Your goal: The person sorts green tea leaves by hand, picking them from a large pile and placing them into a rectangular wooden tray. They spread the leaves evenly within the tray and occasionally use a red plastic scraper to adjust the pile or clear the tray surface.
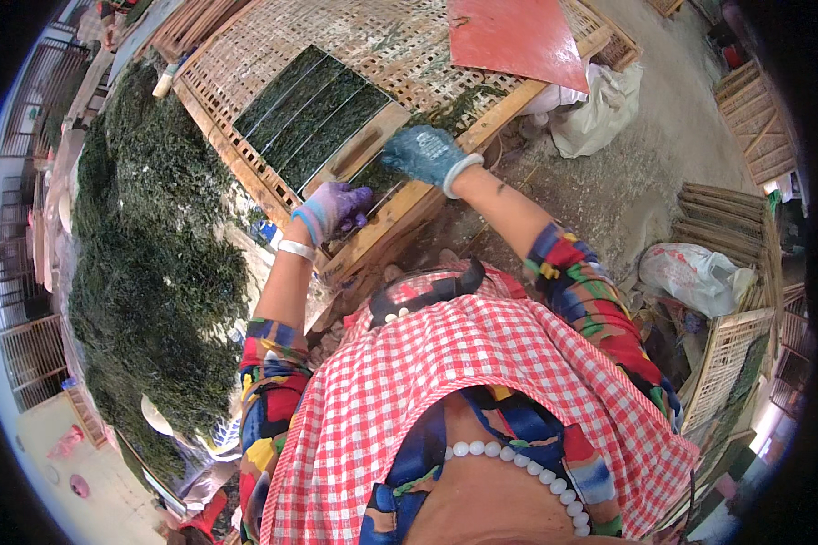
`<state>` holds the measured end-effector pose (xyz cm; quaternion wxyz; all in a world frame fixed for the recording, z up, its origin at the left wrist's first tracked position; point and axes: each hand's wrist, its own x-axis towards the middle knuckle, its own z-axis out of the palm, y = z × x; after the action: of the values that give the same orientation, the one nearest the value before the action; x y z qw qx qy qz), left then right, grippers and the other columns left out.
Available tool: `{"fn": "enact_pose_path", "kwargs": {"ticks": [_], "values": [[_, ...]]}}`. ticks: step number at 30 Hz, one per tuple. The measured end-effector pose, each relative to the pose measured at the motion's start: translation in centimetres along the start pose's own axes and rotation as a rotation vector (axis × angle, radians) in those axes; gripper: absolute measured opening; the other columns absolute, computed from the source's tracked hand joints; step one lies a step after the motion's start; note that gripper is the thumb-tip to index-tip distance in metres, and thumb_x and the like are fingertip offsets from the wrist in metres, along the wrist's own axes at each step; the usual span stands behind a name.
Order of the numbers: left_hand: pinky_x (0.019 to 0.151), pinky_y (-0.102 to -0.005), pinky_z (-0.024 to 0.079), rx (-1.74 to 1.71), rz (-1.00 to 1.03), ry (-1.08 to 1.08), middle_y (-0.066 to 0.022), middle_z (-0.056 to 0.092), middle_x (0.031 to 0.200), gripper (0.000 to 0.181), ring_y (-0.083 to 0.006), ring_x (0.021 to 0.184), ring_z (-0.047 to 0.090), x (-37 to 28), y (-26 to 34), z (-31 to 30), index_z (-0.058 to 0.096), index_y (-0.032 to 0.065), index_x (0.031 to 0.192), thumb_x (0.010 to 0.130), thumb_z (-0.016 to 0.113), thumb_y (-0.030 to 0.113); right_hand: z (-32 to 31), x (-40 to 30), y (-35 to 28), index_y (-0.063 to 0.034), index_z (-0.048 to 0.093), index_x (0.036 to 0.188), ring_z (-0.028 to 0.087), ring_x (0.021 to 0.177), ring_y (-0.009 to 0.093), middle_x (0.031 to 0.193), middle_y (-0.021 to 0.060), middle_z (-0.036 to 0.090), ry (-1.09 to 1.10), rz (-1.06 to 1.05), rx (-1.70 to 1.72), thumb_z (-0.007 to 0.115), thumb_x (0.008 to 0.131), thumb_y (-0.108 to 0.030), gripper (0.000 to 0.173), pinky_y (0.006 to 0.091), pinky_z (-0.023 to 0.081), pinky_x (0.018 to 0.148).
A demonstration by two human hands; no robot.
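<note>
On a woven bamboo screen [409, 41] lies a divided frame with dark green seaweed [313, 109] spread in several strips between thin pale dividers. A wooden board [390, 122] with a long darker recess lies across the near part of the strips. My left hand [341, 206], in a purple and light blue glove, is at the board's near left end with its fingers curled. My right hand [426, 155], in a blue-grey coated glove, is palm down by the board's right end, over loose seaweed. Its fingertips are hidden, and neither hand's grip is clear.
A large heap of wet seaweed [157, 272] is left of the screen's wooden edge [228, 160]. A red sheet [514, 41] lies at the screen's far right. White sacks [596, 112] stand beside it. Stacked bamboo screens [722, 225] and a plastic bag [695, 276] are at right.
</note>
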<state>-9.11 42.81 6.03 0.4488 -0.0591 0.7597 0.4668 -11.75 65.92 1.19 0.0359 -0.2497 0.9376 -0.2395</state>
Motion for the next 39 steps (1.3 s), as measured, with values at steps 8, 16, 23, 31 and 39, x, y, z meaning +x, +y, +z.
{"fn": "enact_pose_path", "kwargs": {"ticks": [8, 16, 23, 31, 39], "values": [[0.074, -0.0359, 0.053, 0.216, 0.157, 0.735, -0.0115, 0.072, 0.093, 0.031, -0.0252, 0.08, 0.067, -4.8, -7.9, -1.0, 0.068, 0.0058, 0.11, 0.088, 0.071, 0.028, -5.5, -2.3, 0.3, -0.0125, 0.069, 0.113, 0.065, 0.101, 0.033, 0.11, 0.0144, 0.068, -0.035, -0.204, -0.043, 0.063, 0.089, -0.038, 0.035, 0.044, 0.051, 0.089], [0.089, -0.0461, 0.047, 0.986, 0.414, 0.764, -0.0123, 0.069, 0.101, 0.016, -0.0368, 0.102, 0.059, -3.8, -6.1, 2.1, 0.07, 0.0104, 0.097, 0.085, 0.064, 0.019, -2.7, -0.1, 0.1, -0.0141, 0.07, 0.113, 0.065, 0.096, 0.036, 0.107, 0.0141, 0.069, -0.018, -0.135, 0.252, 0.062, 0.091, -0.038, 0.033, 0.0448, 0.052, 0.087], [0.103, -0.0461, 0.038, 0.784, 0.607, 1.105, -0.0176, 0.059, 0.127, 0.048, -0.0384, 0.119, 0.05, -6.0, -6.0, 3.1, 0.062, 0.0081, 0.12, 0.082, 0.073, 0.035, -4.1, -1.1, -1.5, -0.0109, 0.069, 0.116, 0.066, 0.1, 0.033, 0.113, 0.0134, 0.068, 0.068, -0.087, 0.196, 0.063, 0.091, -0.037, 0.037, 0.0427, 0.052, 0.088], [0.116, -0.0484, 0.024, 0.857, 0.156, 0.875, -0.0235, 0.04, 0.147, 0.09, -0.0457, 0.137, 0.032, -4.5, -10.1, 3.4, 0.047, 0.0009, 0.137, 0.075, 0.071, 0.061, -0.8, -0.8, -1.9, -0.009, 0.069, 0.113, 0.064, 0.102, 0.034, 0.11, 0.0159, 0.069, -0.11, -0.007, 0.275, 0.06, 0.093, -0.036, 0.035, 0.0442, 0.051, 0.09], [0.111, -0.0461, 0.033, 0.926, 0.245, 0.832, -0.018, 0.048, 0.142, 0.036, -0.0438, 0.129, 0.041, -3.8, -11.3, 3.4, 0.066, 0.0082, 0.11, 0.085, 0.07, 0.034, -1.0, -0.8, -1.3, -0.0082, 0.067, 0.117, 0.063, 0.105, 0.036, 0.114, 0.0166, 0.067, -0.158, -0.02, 0.35, 0.058, 0.095, -0.033, 0.034, 0.043, 0.05, 0.092]]}}
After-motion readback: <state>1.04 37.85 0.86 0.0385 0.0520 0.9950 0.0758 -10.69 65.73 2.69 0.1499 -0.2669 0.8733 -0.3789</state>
